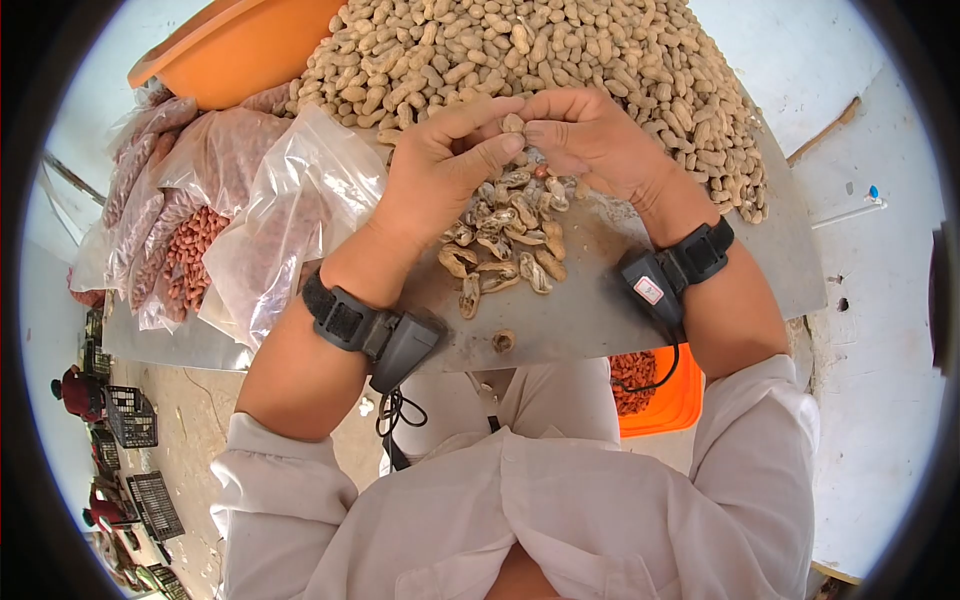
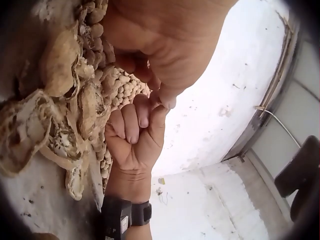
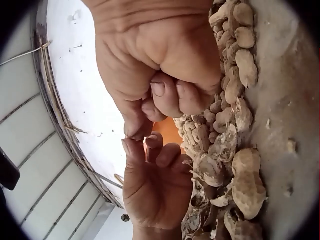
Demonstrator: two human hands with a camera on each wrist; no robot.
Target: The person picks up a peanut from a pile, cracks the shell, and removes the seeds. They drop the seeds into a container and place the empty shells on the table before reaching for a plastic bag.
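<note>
My left hand [image 1: 430,170] and right hand [image 1: 610,145] meet over the table in the head view, thumbs and forefingers tip to tip. Between them they pinch a small tan peanut [image 1: 513,123]. In both wrist views the fingertips cover most of it. The right hand's other fingers [image 3: 167,97] are curled in toward its palm. Just below the hands lies a pile of cracked peanut shells [image 1: 505,235], with a reddish kernel [image 1: 541,171] at its upper edge. Beyond the hands rises a large heap of unshelled peanuts [image 1: 560,50].
Clear plastic bags [image 1: 290,220] of red kernels lie on the left of the metal table [image 1: 600,300]. An orange basin [image 1: 235,60] tilts behind them. Under the table's near edge stands an orange tub [image 1: 680,395] holding kernels. Black crates [image 1: 130,415] and people are on the floor far left.
</note>
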